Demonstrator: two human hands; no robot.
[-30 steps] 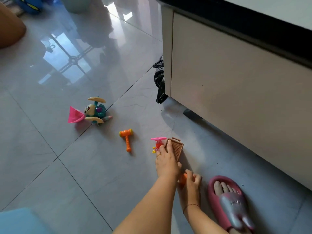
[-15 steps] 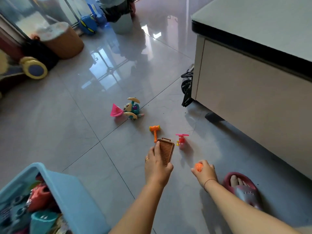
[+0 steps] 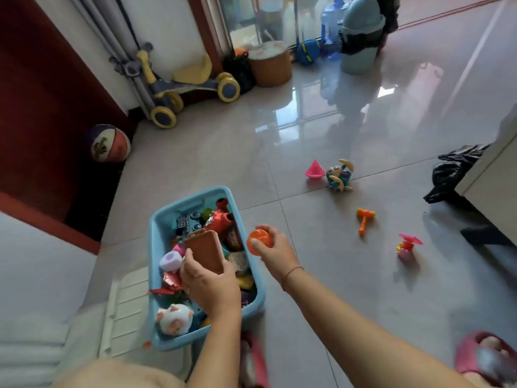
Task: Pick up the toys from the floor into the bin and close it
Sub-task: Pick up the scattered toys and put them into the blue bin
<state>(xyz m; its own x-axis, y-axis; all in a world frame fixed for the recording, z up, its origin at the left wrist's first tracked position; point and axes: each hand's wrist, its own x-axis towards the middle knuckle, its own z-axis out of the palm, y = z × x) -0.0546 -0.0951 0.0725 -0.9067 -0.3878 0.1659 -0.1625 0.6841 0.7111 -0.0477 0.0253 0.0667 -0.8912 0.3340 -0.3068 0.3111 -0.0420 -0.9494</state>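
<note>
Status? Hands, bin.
Left hand grips brown flat toy over open blue plastic bin. Right hand holds orange round toy. Floor: pink cone, teal animal toy, orange hammer, pink spinner.

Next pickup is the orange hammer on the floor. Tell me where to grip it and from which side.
Pinch the orange hammer by its thin handle, from above: it lies flat on the floor, handle toward the person, head at the far end.

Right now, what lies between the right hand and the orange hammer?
Nothing: in the head view only bare grey floor separates the right hand, gripping an orange toy, from the orange hammer.
</note>
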